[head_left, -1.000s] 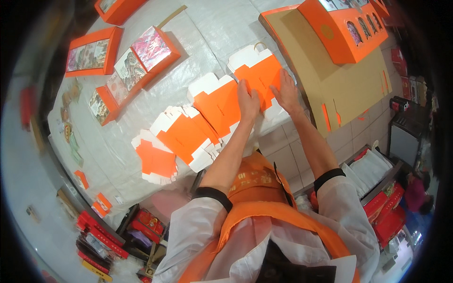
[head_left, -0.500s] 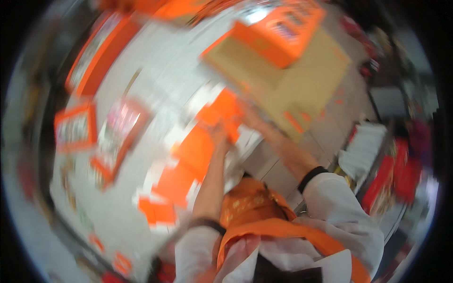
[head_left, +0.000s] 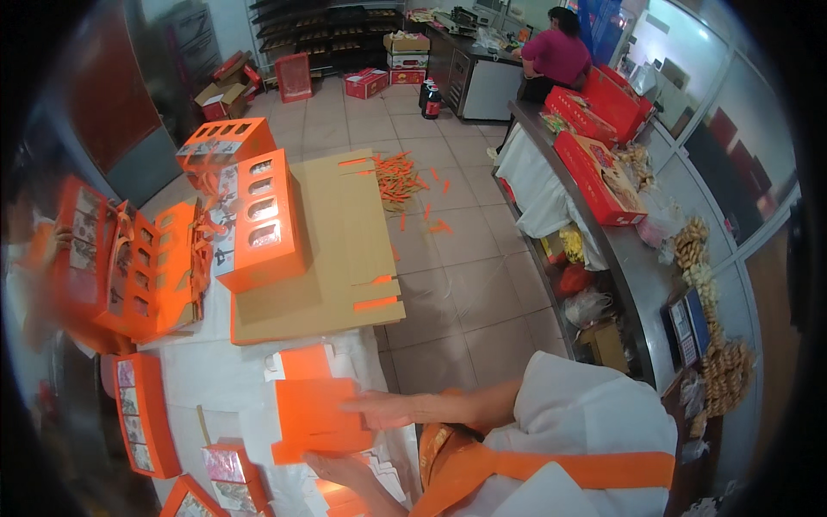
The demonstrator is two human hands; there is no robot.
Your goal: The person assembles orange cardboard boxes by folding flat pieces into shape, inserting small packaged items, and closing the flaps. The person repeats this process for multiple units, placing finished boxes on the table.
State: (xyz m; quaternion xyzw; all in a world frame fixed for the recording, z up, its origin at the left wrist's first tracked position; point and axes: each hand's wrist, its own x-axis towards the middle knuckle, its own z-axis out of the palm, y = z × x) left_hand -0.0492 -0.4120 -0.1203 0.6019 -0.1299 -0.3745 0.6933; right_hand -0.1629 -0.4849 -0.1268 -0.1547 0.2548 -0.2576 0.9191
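An orange folded carton blank lies level over the near part of the white-covered table, above other orange and white blanks. My left hand is closed at its near edge, with part of the fingers hidden. Across its right side my right hand rests with fingers stretched out flat. Another orange piece with white flaps lies just beyond it.
Tan cardboard bears an orange windowed box. Packed orange boxes stand left, where another person's blurred arm reaches boxes. Orange scraps litter the tiled floor. A steel counter runs along the right; a person in pink is beyond.
My view has swung up and right, so the room and counter now show. Both hands, bent over the row of orange blanks before, are now at one orange blank.
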